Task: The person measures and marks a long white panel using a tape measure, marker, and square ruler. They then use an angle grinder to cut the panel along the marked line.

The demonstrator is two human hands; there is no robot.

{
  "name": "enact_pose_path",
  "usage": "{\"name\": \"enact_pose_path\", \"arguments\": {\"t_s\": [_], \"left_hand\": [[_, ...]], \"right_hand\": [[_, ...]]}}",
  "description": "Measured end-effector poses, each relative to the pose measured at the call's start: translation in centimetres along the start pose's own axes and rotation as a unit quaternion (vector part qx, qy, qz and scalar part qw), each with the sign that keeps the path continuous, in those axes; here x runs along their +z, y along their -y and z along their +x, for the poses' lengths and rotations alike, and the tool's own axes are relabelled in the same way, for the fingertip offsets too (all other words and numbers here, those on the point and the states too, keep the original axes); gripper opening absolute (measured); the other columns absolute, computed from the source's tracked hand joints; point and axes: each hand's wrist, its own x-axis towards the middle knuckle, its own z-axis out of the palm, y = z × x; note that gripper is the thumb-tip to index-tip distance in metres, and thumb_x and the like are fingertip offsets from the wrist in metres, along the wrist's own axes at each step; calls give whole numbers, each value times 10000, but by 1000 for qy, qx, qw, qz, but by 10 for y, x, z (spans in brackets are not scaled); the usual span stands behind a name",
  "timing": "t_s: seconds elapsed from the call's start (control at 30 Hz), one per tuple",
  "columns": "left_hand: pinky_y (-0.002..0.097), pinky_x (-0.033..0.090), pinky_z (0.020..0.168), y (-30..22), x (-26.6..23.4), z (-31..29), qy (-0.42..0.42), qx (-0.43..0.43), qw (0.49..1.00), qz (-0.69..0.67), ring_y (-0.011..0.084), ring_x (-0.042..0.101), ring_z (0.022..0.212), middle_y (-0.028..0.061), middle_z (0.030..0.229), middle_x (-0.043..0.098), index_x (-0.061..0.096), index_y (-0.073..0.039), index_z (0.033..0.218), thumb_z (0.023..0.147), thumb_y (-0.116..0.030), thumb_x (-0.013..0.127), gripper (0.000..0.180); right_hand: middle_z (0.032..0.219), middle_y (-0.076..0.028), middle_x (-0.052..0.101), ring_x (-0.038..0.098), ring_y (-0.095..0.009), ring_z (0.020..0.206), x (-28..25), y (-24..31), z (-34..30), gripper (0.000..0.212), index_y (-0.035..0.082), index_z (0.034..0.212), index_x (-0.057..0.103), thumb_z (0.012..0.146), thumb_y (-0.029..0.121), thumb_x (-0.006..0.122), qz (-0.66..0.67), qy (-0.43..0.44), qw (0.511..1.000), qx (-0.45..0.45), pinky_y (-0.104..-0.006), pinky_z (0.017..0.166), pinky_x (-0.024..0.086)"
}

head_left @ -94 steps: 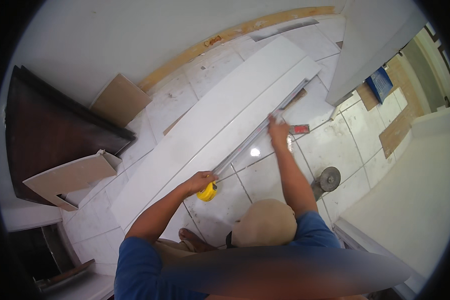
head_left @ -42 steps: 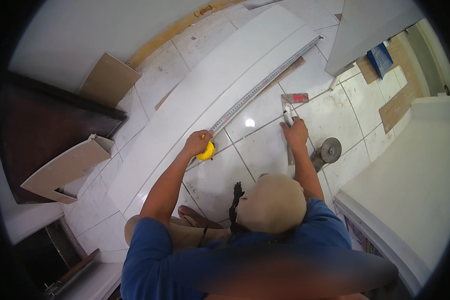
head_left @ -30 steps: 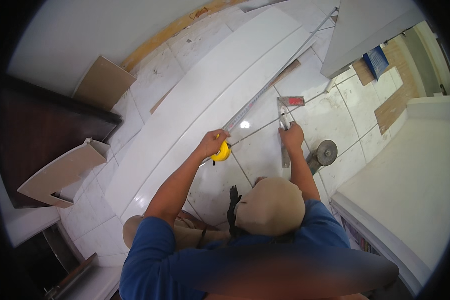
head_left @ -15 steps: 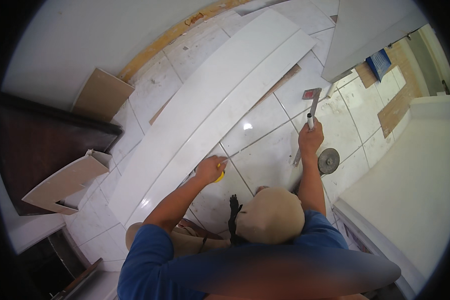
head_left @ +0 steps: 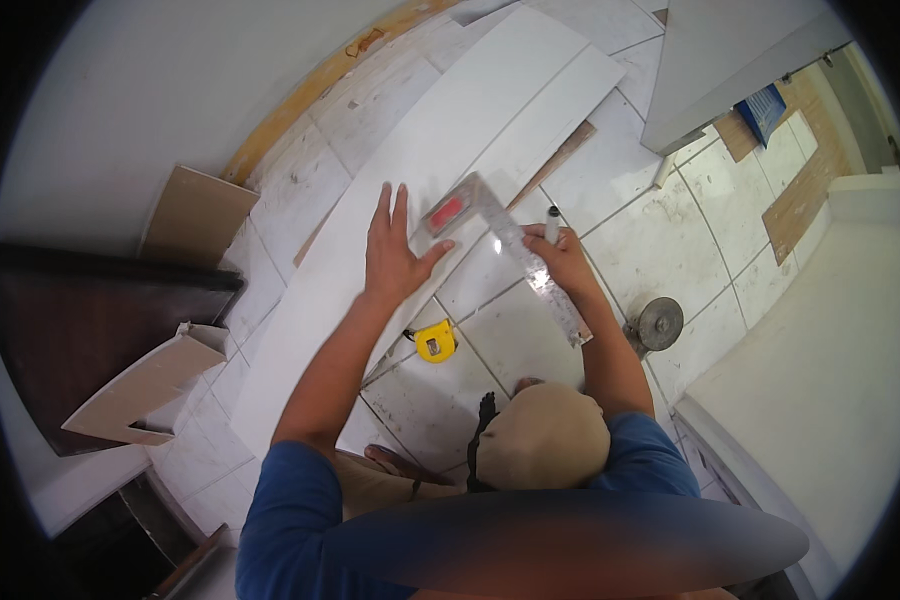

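Note:
A long white panel (head_left: 510, 90) with a groove along its length lies slantwise on the tiled floor. Over its near edge is my left hand (head_left: 395, 262), fingers spread and holding nothing. My right hand (head_left: 562, 262) grips a metal try square (head_left: 515, 240) by its blade, together with a marker (head_left: 552, 225) that points up from the fingers. The square's stock, with a red patch, reaches the panel edge near my left thumb; whether it touches cannot be told. A yellow tape measure (head_left: 435, 342) rests on the tiles below my left wrist, beside the panel.
An angle grinder (head_left: 658, 325) with a round disc lies right of my right forearm. At the left are board offcuts (head_left: 198, 215) and a dark brown panel (head_left: 100, 330). A blue packet (head_left: 760, 112) and wooden strips (head_left: 800, 215) are at the far right, near a white ledge (head_left: 800, 370).
My left hand has let go of the tape measure, now on the floor, and moved up over the panel. My right hand has brought the try square and marker left, to the panel edge.

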Motion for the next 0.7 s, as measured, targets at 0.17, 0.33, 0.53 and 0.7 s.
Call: {"name": "enact_pose_path", "arguments": {"t_s": [0.17,0.33,0.53,0.7], "left_hand": [[359,490,952,15,15,33,263,-129,949,-119,320,614,1083,221,1268,577,383,7,1473,943,-215,670,642],[364,500,879,48,42,12,92,-162,970,-154,273,617,986,187,1132,612,402,36,1433,965,-184,636,567],[270,479,822,81,36,12,-9,-316,905,-286,136,571,924,100,1036,617,512,77,1305,997,-216,610,436],[321,473,724,92,41,79,-48,-241,952,-182,188,575,826,135,891,606,584,36,1057,964,-279,614,330]], "right_hand": [[857,-80,713,657,-203,778,7,4,22,286,8,1074,729,893,227,708,-96,-24,995,-18,-339,727,511],[1217,-114,636,556,-346,1177,-58,-12,90,398,144,1222,685,828,201,691,-502,-270,805,-168,-471,949,452],[1404,-191,508,371,-440,1371,-120,-50,134,553,105,1368,570,857,292,672,-588,-362,706,-155,-598,1159,218],[1497,-252,394,256,-454,1446,-116,-34,125,802,65,1461,448,821,472,709,-533,-349,761,-118,-608,1202,112]]}}
